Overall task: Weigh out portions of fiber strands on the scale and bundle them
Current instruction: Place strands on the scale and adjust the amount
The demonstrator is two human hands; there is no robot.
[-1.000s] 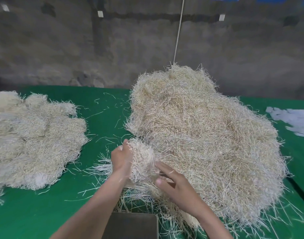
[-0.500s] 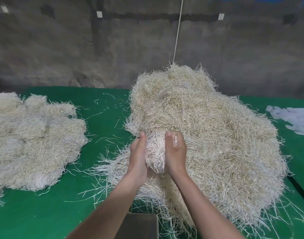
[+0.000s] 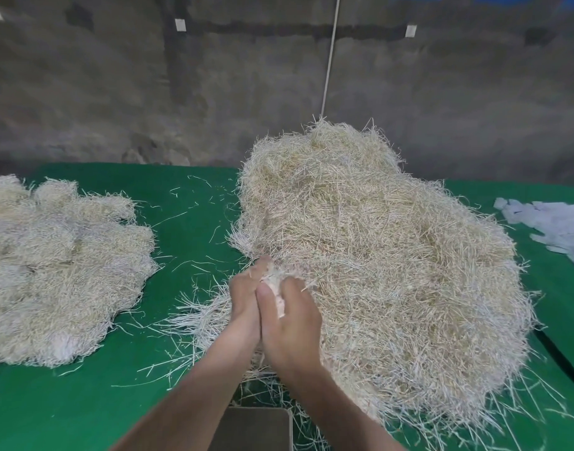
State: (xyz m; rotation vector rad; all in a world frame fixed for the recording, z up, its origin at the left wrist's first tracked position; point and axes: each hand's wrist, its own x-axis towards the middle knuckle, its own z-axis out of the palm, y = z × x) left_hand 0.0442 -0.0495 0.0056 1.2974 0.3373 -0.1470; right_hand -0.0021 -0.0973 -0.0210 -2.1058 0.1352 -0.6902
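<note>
Both hands [image 3: 263, 310] closed together, clasping strands [image 3: 273, 278].

A green cloth [image 3: 84, 402] lies below a grey wall [image 3: 84, 92]. A white cord [image 3: 329, 60] hangs down it. Pale crumpled scraps [image 3: 552, 222] lie far right.

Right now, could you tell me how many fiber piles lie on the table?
2: a left pile and a bigger pile right of centre. Others may lie outside the view.
</note>
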